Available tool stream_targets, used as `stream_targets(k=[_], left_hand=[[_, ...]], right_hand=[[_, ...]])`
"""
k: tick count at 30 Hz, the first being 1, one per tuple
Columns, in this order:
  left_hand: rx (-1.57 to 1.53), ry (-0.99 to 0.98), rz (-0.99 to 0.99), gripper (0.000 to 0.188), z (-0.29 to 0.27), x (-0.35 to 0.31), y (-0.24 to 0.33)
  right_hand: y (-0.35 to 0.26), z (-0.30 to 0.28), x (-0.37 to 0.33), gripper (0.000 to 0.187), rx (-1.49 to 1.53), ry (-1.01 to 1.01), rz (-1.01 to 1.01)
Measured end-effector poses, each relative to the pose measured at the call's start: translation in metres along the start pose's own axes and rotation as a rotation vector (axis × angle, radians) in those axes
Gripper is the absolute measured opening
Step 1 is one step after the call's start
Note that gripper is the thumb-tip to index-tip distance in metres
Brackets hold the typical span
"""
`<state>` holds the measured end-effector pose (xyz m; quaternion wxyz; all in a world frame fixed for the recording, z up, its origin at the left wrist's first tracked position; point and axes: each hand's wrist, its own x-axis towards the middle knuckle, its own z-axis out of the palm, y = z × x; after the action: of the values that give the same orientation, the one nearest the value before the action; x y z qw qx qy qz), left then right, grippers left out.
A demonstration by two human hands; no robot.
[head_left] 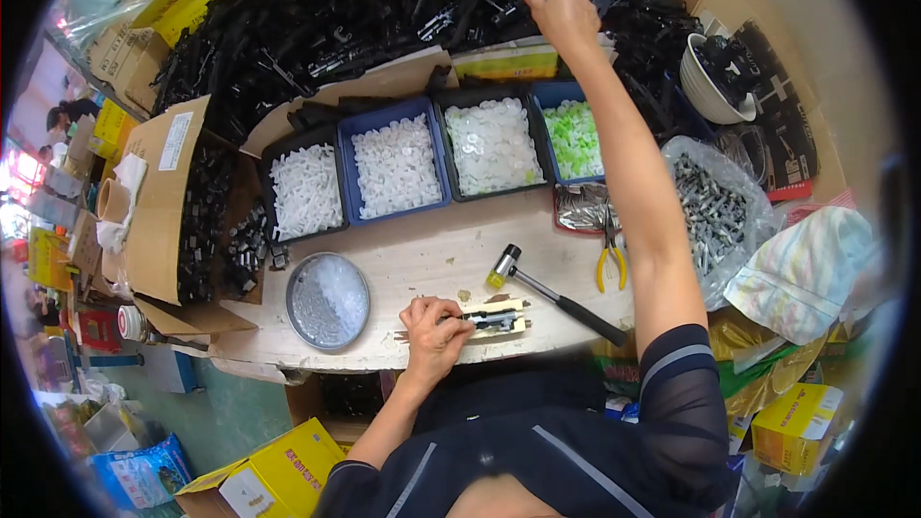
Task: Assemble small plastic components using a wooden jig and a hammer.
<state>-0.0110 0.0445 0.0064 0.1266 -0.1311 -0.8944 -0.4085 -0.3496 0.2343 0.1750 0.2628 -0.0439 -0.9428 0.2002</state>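
My left hand [436,334] is closed at the left end of a long black part [484,319], its fingertips pinched together there. The part lies in a cream-coloured holding block [519,324] near the table's front edge. My right arm stretches far across the table. My right hand [566,19] is at the big heap of black parts [384,10], its back toward me and the thumb out to the left. Its other fingers curl away from view, so what they hold, if anything, is hidden. To the right of the block rests a hammer [561,299] with a black handle.
Behind the block stand bins of white pieces [395,168], clear discs [491,146] and green-white pieces [573,139]. A round metal dish [328,301] sits left. Yellow-handled pliers [611,264], a bag of metal pins [715,211] and a cloth [806,273] lie right. A cardboard box [168,201] borders the left.
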Motion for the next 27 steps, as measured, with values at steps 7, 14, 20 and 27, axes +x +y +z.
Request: stream_targets(k=[7, 14, 20, 27], left_hand=[[-0.004, 0.022, 0.011, 0.011, 0.002, -0.004, 0.002], [0.044, 0.016, 0.024, 0.011, 0.004, -0.009, -0.001], [-0.014, 0.141, 0.040, 0.037, -0.008, -0.010, -0.005], [-0.062, 0.167, -0.069, 0.051, -0.024, -0.027, -0.018]], right_hand=[[-0.017, 0.023, 0.023, 0.047, 0.072, -0.090, 0.180], [0.024, -0.001, -0.007, 0.047, 1.071, 0.004, 0.078], [0.031, -0.041, -0.177, 0.031, 0.797, -0.428, -0.329], [0.022, -0.047, -0.327, 0.037, 0.360, -0.574, -0.722]])
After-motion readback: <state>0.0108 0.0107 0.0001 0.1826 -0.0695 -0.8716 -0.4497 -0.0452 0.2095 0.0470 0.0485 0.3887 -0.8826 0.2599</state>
